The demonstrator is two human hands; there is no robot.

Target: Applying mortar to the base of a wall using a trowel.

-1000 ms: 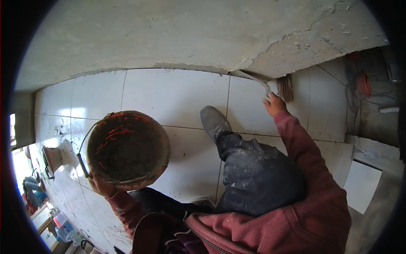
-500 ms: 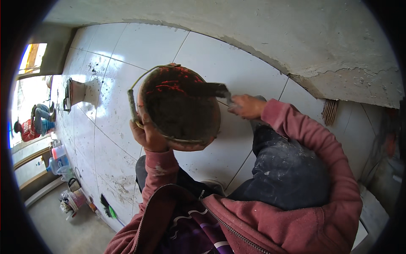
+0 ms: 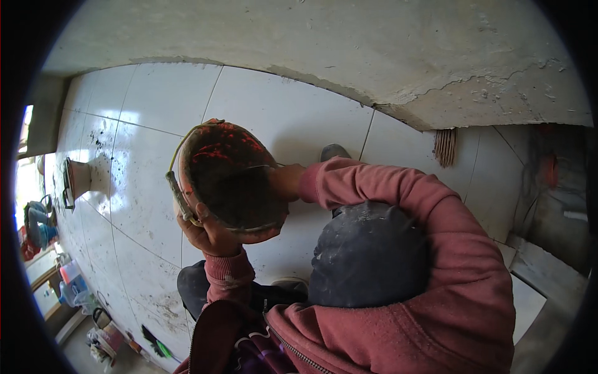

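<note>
A worn bucket (image 3: 254,230), reddish at the rim with grey mix and red streaks inside, is tilted toward me, its handle on the left side. My left hand (image 3: 210,229) grips its near-left rim by the handle's grip. My right hand (image 3: 283,184) reaches into the bucket from the right, closed on a trowel, of which only a thin edge shows; the rest is hidden in the dark interior. My bent knee (image 3: 367,255) is just right of the bucket.
White tiled floor (image 3: 156,162) meets a cracked plaster wall (image 3: 349,37). A bundle of thin sticks (image 3: 445,146) lies at the wall's foot. A second container (image 3: 78,177) stands left. Bottles (image 3: 71,280), a brush (image 3: 152,340) and a seated person (image 3: 37,230) are at far left.
A second ago my right hand was by the wall with the trowel. It moved to the bucket and is now down inside it. The bucket is raised and tilted compared with then.
</note>
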